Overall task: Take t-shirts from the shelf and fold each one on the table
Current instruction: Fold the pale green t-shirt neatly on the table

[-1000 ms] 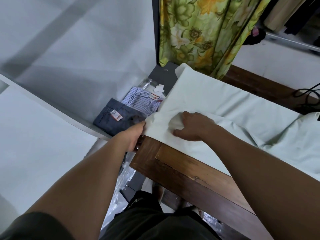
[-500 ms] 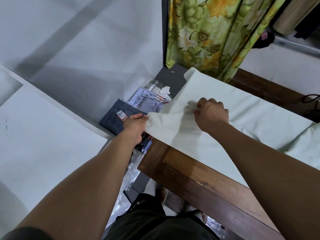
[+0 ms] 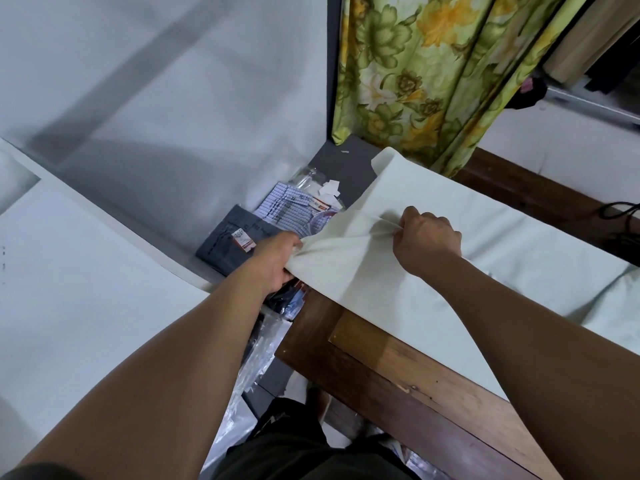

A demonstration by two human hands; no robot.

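A pale green t-shirt (image 3: 519, 244) lies spread along the brown wooden table (image 3: 398, 372). Its left end reaches the table's left edge. My left hand (image 3: 277, 261) grips that end at the near corner, just off the table's edge. My right hand (image 3: 427, 237) is a little farther in and pinches a raised fold of the same cloth, knuckles up. Between the two hands the fabric is pulled into creases.
Below the table's left end lie packaged shirts, a dark grey one (image 3: 235, 244) and a checked one (image 3: 298, 209), with crumpled clear plastic (image 3: 256, 358) nearer me. A white shelf board (image 3: 86, 289) runs on the left. A green floral curtain (image 3: 433, 74) hangs behind the table. A black cable (image 3: 620, 209) lies at the far right.
My right hand has moved away from me along the cloth, from lying near the edge to pinching a fold farther in. My left hand has kept its grip on the corner.
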